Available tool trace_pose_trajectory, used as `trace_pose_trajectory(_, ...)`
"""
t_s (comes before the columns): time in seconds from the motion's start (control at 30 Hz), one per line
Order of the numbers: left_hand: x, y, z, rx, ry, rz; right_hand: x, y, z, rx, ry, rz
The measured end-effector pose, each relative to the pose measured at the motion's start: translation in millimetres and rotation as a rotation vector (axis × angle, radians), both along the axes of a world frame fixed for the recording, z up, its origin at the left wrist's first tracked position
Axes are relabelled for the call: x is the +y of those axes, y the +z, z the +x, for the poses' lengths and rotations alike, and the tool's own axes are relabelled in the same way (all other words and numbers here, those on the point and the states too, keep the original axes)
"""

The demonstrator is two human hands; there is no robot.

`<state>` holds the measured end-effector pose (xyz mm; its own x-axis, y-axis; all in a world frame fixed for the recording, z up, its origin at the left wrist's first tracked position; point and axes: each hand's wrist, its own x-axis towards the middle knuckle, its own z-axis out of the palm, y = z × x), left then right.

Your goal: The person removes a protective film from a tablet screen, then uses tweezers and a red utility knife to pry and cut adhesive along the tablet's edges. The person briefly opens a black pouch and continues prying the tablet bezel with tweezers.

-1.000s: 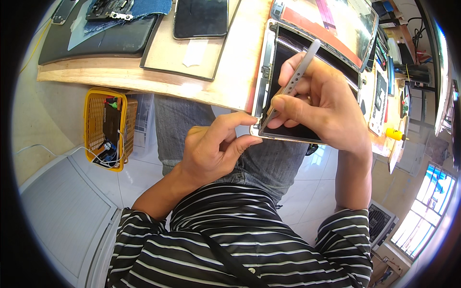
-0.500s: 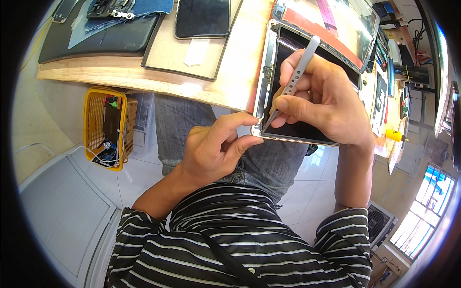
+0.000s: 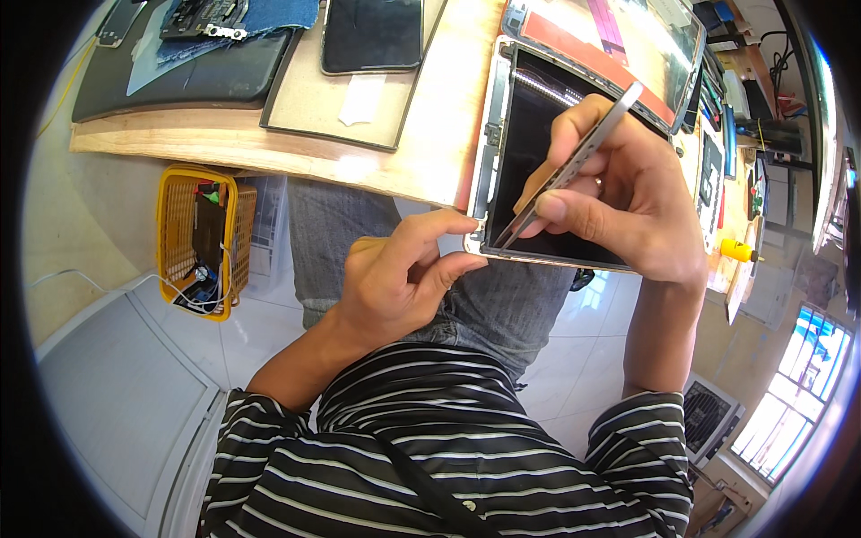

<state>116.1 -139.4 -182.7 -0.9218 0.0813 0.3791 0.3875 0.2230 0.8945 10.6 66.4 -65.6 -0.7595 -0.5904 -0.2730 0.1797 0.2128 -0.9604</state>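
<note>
A tablet point(image 3: 526, 143) with a dark panel and a pale metal frame lies at the table's front edge, its near corner jutting out. My left hand point(image 3: 390, 278) pinches that corner between thumb and forefinger. Grey metal tweezers point(image 3: 592, 143), with a row of holes along the arm, are held in my right hand point(image 3: 628, 202). Slanting down to the left, their tips are at the frame's inner edge close to the pinched corner. Whether the tips grasp anything is too small to tell.
Behind the tablet lies another opened device housing point(image 3: 560, 45) with a red-orange area. A phone point(image 3: 372, 36) rests on a beige tray point(image 3: 309, 99) at the left, beside a dark slab point(image 3: 188, 85) bearing parts. A yellow basket point(image 3: 238, 242) stands below the wooden table point(image 3: 439, 117).
My right hand has shifted slightly right, and the tweezers lean over more, their tips moving a little right along the frame. My left hand keeps its pinch on the corner.
</note>
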Motion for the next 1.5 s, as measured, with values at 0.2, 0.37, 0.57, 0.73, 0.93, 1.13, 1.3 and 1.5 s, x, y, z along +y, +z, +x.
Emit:
trace_pose_trajectory(0.2, -0.1, 2.1, -0.4, -0.003, 0.001, -0.003, -0.5, -3.8, -3.6, -0.082, 0.067, -0.028)
trace_pose_trajectory(0.37, -0.2, 1.3, 0.6, -0.01, 0.002, -0.002, -2.8, -7.5, -6.9, -0.038, 0.102, -0.015)
trace_pose_trajectory(0.57, 0.0, 1.5, -0.2, -0.01, -0.001, 0.009, -3.5, -5.7, -9.3, -0.076, 0.133, -0.011)
trace_pose_trajectory(0.73, -0.5, 1.1, -0.9, 0.005, 0.0, 0.001, -4.5, -4.9, -10.0, -0.077, 0.136, -0.005)
trace_pose_trajectory(0.93, -0.2, 1.0, -0.3, -0.013, -0.011, 0.011, -5.4, -4.4, -10.7, -0.084, 0.133, 0.025)
trace_pose_trajectory(1.13, -0.2, 1.4, -1.0, -0.009, -0.007, 0.007, -4.2, -6.3, -11.6, -0.07, 0.145, 0.01)
trace_pose_trajectory(1.3, 0.6, 1.8, -0.5, -0.007, -0.001, 0.014, -4.6, -7.5, -11.0, -0.07, 0.15, -0.018)
trace_pose_trajectory(1.5, -0.2, 1.4, -0.3, -0.016, -0.009, 0.008, -6.1, -8.6, -9.7, -0.038, 0.148, -0.005)
